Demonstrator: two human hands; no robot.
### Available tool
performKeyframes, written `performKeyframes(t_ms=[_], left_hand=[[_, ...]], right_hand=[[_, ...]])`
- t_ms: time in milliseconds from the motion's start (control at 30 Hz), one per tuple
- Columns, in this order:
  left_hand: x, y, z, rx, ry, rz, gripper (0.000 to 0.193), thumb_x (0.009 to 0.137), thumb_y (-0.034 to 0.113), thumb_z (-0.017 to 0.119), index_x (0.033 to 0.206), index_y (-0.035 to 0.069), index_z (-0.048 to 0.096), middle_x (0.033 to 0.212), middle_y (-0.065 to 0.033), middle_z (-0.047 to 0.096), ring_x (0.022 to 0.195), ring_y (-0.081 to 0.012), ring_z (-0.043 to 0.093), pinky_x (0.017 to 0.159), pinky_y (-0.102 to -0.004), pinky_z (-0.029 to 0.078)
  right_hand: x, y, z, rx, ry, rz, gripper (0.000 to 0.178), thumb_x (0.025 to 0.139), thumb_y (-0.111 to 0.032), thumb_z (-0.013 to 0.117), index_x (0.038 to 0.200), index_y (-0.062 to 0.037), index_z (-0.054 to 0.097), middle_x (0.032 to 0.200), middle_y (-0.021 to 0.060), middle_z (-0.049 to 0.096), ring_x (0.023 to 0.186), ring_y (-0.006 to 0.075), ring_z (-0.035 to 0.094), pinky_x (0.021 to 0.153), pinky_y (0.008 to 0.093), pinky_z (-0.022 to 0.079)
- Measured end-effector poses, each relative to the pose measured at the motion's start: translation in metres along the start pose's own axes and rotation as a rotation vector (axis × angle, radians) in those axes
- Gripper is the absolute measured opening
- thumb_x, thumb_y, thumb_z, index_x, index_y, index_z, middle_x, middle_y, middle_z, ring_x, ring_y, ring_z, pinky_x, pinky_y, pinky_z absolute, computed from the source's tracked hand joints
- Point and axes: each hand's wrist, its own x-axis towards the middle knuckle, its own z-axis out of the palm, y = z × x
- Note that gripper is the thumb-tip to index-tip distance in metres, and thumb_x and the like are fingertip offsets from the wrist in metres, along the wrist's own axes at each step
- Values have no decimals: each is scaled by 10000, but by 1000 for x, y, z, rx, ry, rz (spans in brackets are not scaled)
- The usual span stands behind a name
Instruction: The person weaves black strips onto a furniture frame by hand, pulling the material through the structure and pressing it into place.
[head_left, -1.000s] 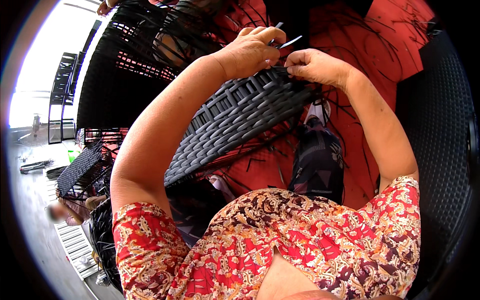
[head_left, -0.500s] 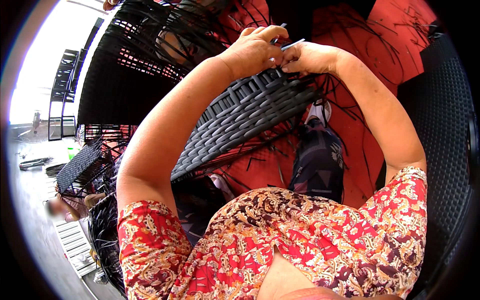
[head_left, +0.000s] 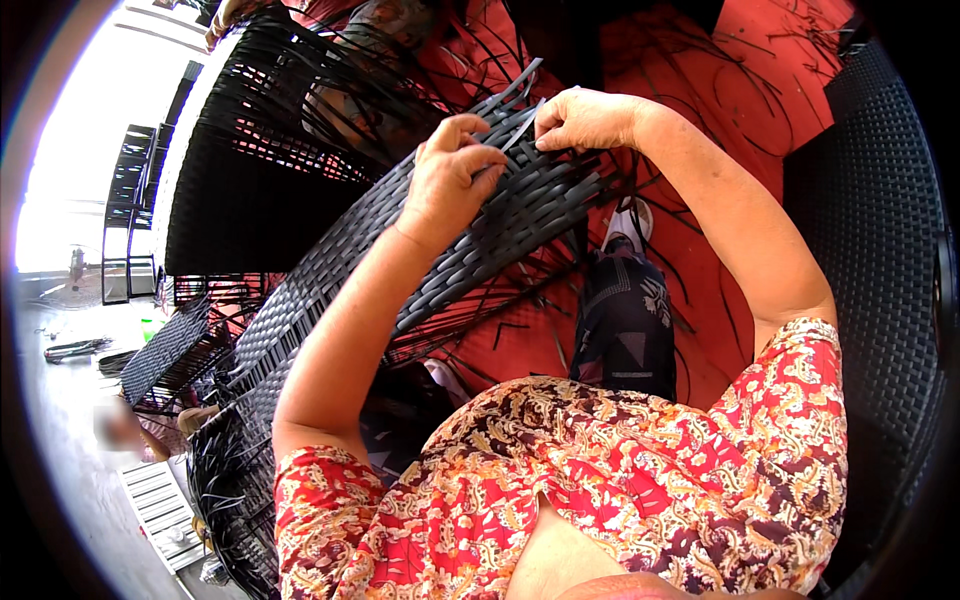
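A dark grey woven wicker panel (head_left: pixel 470 250) slants across the middle, its loose strip ends sticking out at the far right corner. Over its upper part, my left hand (head_left: pixel 452 182) has curled fingers, thumb and fingertips closing at one end of a light grey wicker strip (head_left: pixel 522 128). My right hand (head_left: pixel 590 118) is closed at the panel's far edge, beside the strip's other end. Its fingertips point down to the weave, and what they pinch is hidden.
Loose dark strips (head_left: pixel 690 110) lie over the red floor covering (head_left: pixel 700 330). A black woven piece (head_left: pixel 260 190) stands at the left, with another person's hand (head_left: pixel 222 22) beyond it. A dark woven surface (head_left: pixel 880 220) rises on the right. Farther left, a blurred person (head_left: pixel 150 440) sits.
My left hand has moved left and nearer, away from my right hand, uncovering more of the panel. The right hand has shifted slightly left, and the strip now slants between the hands.
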Motion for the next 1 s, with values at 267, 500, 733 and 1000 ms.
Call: performKeyframes(t_ms=[267,500,733,1000], left_hand=[[-18,18,27,-97,87,-176,128,775,72,666,900,56,690,881,-46,554,822,-168,549,692,-261,449],[-23,22,27,-194,92,-191,122,775,71,664,893,54,690,908,-38,556,832,-162,550,711,-258,449],[-21,24,32,-31,91,-169,121,780,101,670,882,37,669,934,-47,563,829,-164,557,704,-262,453],[-25,24,36,-156,138,-245,127,741,141,671,835,55,671,919,-71,578,863,-256,568,766,-360,447]], right_hand=[[10,8,-3,20,-39,17,136,830,-171,626,829,-37,647,639,-13,539,540,84,450,507,251,391],[4,-5,-9,-21,-67,42,151,809,-202,648,814,-52,661,617,-5,559,466,83,459,456,259,373],[4,3,-5,22,-61,35,179,832,-222,623,817,-45,647,657,-16,556,524,76,457,492,248,386],[0,6,-4,-82,-68,-50,226,862,-242,575,859,-23,630,699,17,587,605,109,522,560,279,435]])
